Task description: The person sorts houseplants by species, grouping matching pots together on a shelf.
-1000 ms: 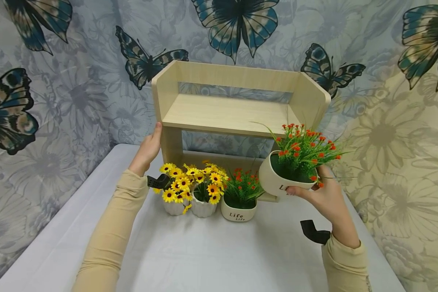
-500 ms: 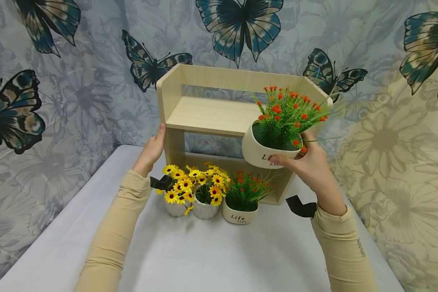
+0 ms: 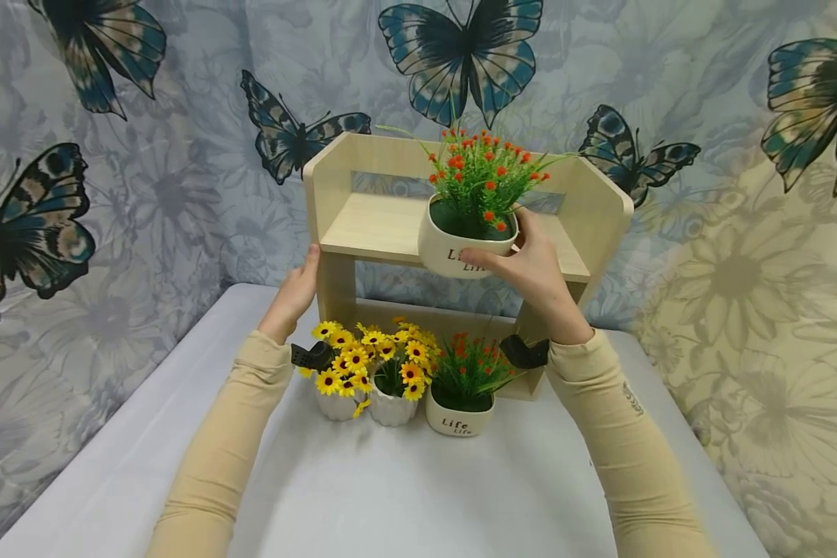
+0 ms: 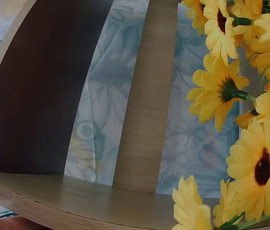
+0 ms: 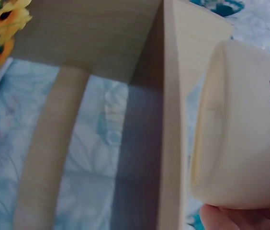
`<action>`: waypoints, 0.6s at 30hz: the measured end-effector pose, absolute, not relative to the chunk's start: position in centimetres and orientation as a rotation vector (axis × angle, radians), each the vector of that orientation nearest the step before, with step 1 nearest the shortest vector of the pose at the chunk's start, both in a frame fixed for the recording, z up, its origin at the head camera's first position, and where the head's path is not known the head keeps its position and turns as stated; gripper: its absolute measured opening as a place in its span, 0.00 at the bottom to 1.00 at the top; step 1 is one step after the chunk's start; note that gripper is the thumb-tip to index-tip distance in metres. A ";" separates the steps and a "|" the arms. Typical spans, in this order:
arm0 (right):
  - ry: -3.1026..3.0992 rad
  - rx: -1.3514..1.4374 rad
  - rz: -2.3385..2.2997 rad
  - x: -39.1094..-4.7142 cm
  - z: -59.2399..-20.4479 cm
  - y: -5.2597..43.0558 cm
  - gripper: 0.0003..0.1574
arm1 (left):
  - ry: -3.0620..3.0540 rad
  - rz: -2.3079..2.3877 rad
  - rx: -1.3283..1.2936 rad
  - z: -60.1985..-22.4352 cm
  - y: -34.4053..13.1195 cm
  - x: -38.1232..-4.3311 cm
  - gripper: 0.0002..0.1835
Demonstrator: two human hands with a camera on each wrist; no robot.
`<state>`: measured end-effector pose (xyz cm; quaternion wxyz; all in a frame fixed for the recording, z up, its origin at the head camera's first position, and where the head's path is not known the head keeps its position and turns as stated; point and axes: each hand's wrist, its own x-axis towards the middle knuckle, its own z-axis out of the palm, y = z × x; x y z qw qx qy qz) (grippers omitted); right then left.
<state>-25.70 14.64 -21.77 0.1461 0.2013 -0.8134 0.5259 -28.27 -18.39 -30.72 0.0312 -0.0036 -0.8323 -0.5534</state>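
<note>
My right hand grips a white oval pot of red-flowered grass by its right side, thumb across the "Life" lettering. In the head view the pot overlaps the front edge of the upper board of a pale wooden shelf. The right wrist view shows the white pot tilted beside the board, fingers under its side. My left hand rests with straight fingers against the shelf's left side panel, thumb up. Seen from the left wrist, the panel edge runs along the bottom, with yellow flowers close by.
Two white pots of yellow daisies and a second red-flowered pot stand in a row before the shelf on a white-covered table. Butterfly-printed cloth hangs behind and at both sides.
My right hand has carried the potted red flowers up and left, from beside the shelf's right end to before its upper board. My left hand stays on the side panel.
</note>
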 end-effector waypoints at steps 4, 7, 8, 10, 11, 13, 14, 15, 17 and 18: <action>-2.307 0.542 1.589 -27.5 -22.1 13.1 0.54 | -2.549 -1.710 0.001 -30.8 -18.3 -28.2 0.52; -2.282 0.510 1.622 -28.4 -22.0 11.7 0.56 | -2.547 -1.714 0.002 -30.9 -18.3 -28.2 0.52; -2.280 0.499 1.621 -28.7 -21.9 11.3 0.57 | -2.549 -1.713 0.002 -30.9 -18.3 -28.2 0.52; -2.272 0.488 1.636 -29.2 -21.8 10.4 0.58 | -2.552 -1.715 0.005 -30.8 -18.3 -28.1 0.52; -2.272 0.486 1.645 -29.3 -21.7 10.0 0.59 | -2.554 -1.714 0.005 -30.9 -18.3 -28.1 0.52; -2.270 0.495 1.669 -29.6 -21.5 9.2 0.60 | -2.554 -1.719 0.009 -30.8 -18.4 -28.0 0.52; -2.270 0.496 1.675 -29.8 -21.4 8.9 0.60 | -2.556 -1.720 0.008 -30.8 -18.4 -28.0 0.52; -2.270 0.497 1.686 -29.9 -21.3 8.6 0.60 | -2.556 -1.720 0.007 -30.8 -18.4 -28.0 0.52; -2.272 0.505 1.704 -30.1 -21.1 8.0 0.59 | -2.558 -1.717 0.005 -30.7 -18.4 -28.0 0.52; -2.271 0.509 1.707 -30.3 -21.0 7.8 0.59 | -2.558 -1.716 0.006 -30.7 -18.4 -28.1 0.52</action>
